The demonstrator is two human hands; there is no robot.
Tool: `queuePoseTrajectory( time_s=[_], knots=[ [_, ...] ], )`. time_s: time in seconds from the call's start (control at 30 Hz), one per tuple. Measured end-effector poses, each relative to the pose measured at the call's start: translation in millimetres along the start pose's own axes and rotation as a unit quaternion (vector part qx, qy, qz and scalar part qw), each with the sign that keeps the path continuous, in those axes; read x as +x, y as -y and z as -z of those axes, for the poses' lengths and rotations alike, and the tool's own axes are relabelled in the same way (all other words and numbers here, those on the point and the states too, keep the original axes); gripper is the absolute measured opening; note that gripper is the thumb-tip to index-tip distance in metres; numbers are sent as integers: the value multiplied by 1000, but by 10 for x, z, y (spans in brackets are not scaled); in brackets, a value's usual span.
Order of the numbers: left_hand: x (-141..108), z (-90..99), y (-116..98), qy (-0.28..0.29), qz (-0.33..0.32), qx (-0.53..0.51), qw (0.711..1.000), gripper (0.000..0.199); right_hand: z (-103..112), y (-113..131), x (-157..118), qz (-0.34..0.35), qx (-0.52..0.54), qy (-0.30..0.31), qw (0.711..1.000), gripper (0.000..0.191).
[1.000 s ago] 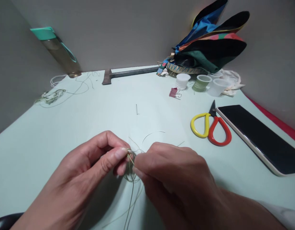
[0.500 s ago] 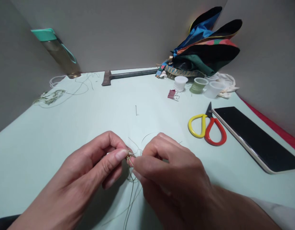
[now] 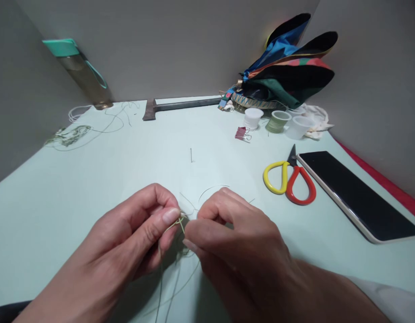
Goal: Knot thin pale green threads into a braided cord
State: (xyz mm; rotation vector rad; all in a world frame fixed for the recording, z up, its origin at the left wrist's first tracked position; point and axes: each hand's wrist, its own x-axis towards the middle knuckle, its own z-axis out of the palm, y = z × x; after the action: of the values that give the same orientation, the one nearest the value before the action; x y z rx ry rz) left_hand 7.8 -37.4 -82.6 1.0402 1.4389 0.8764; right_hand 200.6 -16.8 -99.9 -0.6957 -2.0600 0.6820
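Thin green thread [image 3: 182,224] runs between my two hands, just above the table's near middle. My left hand [image 3: 140,229] pinches a small bundle of it between thumb and forefinger. Close on its right, my right hand [image 3: 237,237] is closed, its finger and thumb pinching a strand of the same thread. Loose thread ends hang below the left hand and trail toward the near edge. Fine thread ends also stick out beyond the fingers. The knotted part is mostly hidden by the fingertips.
A nail-like pin [image 3: 191,155] stands ahead of the hands. Right are scissors [image 3: 291,179] and a phone [image 3: 358,193]. Behind lie a hammer [image 3: 180,106], thread spools [image 3: 277,122], a binder clip [image 3: 241,133] and a colourful fabric piece [image 3: 284,76]. Left stand a bottle [image 3: 82,76] and tangled thread [image 3: 71,135].
One thread strand now crosses to the left over my left fingers, and the hanging ends have swung left. My right hand has shifted slightly left.
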Motion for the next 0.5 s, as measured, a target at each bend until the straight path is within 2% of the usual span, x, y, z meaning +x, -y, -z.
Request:
queuePoseTrajectory(
  time_s=[0.1,0.3,0.5],
  knots=[
    [-50,16,26,-16,6,4,1000,34,40,43,-1,-7,-17,21,1000,19],
    [-137,44,69,-28,33,34,998,41,184,145,0,-27,-61,110,992,14],
    [-92,45,42,-36,10,21,999,40,195,147,38,-31,-69,129,989,18]
  ],
)
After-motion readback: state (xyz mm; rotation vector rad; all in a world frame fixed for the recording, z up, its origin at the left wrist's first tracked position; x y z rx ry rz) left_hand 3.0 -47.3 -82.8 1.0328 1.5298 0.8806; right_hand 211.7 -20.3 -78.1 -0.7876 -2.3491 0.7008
